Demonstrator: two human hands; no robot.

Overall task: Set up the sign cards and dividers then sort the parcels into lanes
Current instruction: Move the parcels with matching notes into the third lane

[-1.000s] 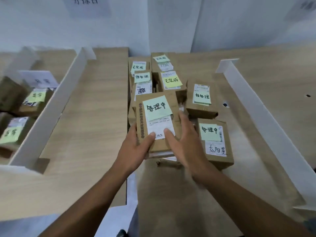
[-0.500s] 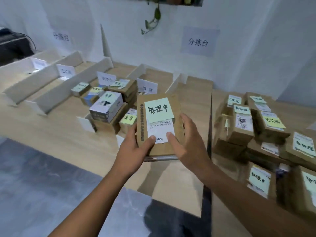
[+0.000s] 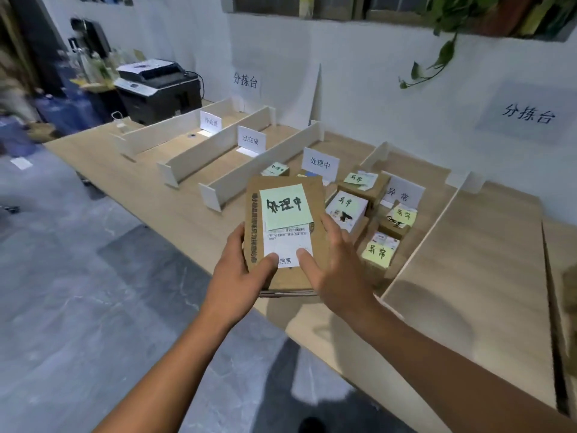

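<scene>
Head view: a black printer (image 3: 159,89) stands far left. The left hand (image 3: 240,271) and the right hand (image 3: 338,270) both grip a flat brown cardboard parcel with a green note (image 3: 285,214), held up over the near edge of the wooden table (image 3: 150,189). Small boxes with yellow notes (image 3: 379,251) sit in the lane just right.

Before me: long pale wooden table (image 3: 150,195) | on it: upright white board dividers (image 3: 199,151) marking lanes | white paper sign cards (image 3: 320,164) standing in lanes | brown cardboard parcels (image 3: 379,253), sticky-noted, in two right-hand signed lanes
</scene>
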